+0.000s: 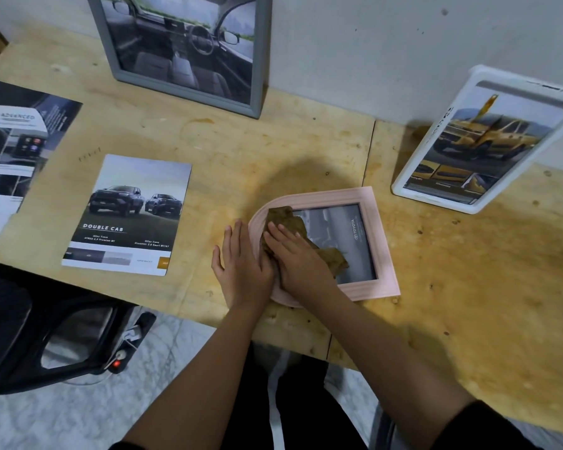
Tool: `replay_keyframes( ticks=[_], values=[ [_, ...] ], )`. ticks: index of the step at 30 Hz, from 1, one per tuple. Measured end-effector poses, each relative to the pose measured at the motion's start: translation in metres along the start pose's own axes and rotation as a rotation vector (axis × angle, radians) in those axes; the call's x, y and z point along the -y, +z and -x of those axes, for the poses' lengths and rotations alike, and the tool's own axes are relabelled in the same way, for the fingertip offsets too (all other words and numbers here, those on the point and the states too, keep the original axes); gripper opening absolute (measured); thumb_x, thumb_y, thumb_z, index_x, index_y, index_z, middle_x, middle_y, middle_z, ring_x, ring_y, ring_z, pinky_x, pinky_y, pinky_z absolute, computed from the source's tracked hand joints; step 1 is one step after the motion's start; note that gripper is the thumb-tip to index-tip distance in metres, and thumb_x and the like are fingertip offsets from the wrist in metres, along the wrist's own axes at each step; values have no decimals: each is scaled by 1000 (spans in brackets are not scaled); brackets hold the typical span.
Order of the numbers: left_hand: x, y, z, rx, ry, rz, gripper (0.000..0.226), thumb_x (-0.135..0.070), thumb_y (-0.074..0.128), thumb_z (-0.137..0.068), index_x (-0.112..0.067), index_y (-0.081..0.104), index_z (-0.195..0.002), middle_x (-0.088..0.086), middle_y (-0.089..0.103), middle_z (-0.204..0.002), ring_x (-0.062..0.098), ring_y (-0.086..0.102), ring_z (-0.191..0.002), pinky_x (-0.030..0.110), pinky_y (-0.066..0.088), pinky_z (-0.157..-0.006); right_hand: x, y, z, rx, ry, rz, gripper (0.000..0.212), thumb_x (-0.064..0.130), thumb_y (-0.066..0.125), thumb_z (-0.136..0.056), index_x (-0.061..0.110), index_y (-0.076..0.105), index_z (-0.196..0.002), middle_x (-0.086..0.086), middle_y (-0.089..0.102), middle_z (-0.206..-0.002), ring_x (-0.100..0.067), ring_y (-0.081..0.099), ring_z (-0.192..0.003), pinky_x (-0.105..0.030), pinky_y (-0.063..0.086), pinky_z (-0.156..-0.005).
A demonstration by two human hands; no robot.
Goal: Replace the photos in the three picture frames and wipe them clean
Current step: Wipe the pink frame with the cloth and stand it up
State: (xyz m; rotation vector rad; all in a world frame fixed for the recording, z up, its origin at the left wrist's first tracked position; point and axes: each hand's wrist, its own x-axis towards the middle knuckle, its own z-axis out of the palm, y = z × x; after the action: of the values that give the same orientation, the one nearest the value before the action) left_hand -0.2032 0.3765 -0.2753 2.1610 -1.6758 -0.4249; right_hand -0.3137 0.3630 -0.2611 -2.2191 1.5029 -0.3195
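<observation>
A pink arched picture frame (379,235) lies flat on the wooden table (468,303), holding a grey car photo. My right hand (298,258) presses a brown cloth (285,219) flat onto the frame's glass near its rounded end. My left hand (242,267) lies flat with fingers apart at the frame's left edge, steadying it. A grey frame (189,56) with a car-interior photo leans on the wall at the back. A white frame (488,141) with a yellow truck photo leans at the right.
A "Double Cab" brochure page (130,216) lies left of the pink frame, and another dark printed sheet (17,147) lies at the far left. A black chair (46,326) and a power strip (127,345) sit below the table's front edge.
</observation>
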Motion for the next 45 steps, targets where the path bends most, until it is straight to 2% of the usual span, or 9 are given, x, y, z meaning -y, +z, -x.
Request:
replay_keyframes(
  ticks=[13,16,21,25,30,35,37,41,45],
  values=[
    [-1,-3,-1,43,-23,35,56,-34,37,-91,-13,33,-143,0,33,-152,16,21,-143,40,11,-115,-37,-24,27,-129,101,99,51,-3,58,-74,4,58,-125,-12,56,-132,-31,53,-122,-46,37,-102],
    [-2,-4,-1,45,-18,43,56,-33,38,-92,-13,32,-144,0,32,-152,16,21,-144,40,11,-115,-43,-32,34,-127,131,108,50,-1,49,-75,7,59,-123,-10,57,-131,-30,53,-122,-47,37,-104],
    [-1,-5,-1,44,-20,70,57,-32,39,-90,-12,33,-143,1,33,-152,17,21,-144,41,11,-115,-52,-56,44,-49,209,235,53,-6,60,-73,20,65,-118,3,58,-131,-17,56,-120,-41,57,-67],
    [-2,-7,-1,57,-18,77,59,-34,35,-89,-13,31,-144,1,32,-152,16,20,-144,40,10,-116,-41,-69,43,-172,372,226,54,-5,54,-77,25,62,-121,8,55,-134,-12,55,-121,-42,56,-72],
    [0,-5,-2,58,-18,55,62,-37,31,-87,-11,32,-144,3,34,-151,19,23,-143,42,12,-115,-11,-44,55,-26,-36,197,41,3,74,-64,15,72,-104,-4,68,-116,-23,66,-104,-42,53,-86],
    [0,-4,-3,36,-19,61,67,-43,23,-84,-11,37,-141,3,38,-149,20,29,-141,43,16,-114,-40,-76,67,62,313,114,48,-4,58,-82,12,57,-127,-1,43,-142,-18,44,-131,-15,28,-104],
    [1,-4,-3,39,-16,60,66,-43,22,-85,-12,38,-141,3,39,-149,20,30,-140,43,17,-114,-47,-98,61,83,512,-67,49,-9,52,-79,16,64,-120,-2,57,-132,-21,53,-120,-20,40,-94],
    [1,-4,-3,60,-22,61,61,-40,29,-87,-13,38,-141,3,41,-147,21,34,-138,42,20,-113,-36,-114,23,-341,654,-377,42,-5,43,-89,19,67,-114,-1,67,-114,-12,57,-99,-17,38,-79],
    [2,-3,-4,56,-15,54,61,-40,29,-86,-12,42,-139,3,44,-145,21,37,-137,42,23,-111,-10,-92,-9,-307,570,-189,47,-4,38,-89,21,58,-123,0,60,-117,-16,53,-102,-26,38,-81]
  ],
)
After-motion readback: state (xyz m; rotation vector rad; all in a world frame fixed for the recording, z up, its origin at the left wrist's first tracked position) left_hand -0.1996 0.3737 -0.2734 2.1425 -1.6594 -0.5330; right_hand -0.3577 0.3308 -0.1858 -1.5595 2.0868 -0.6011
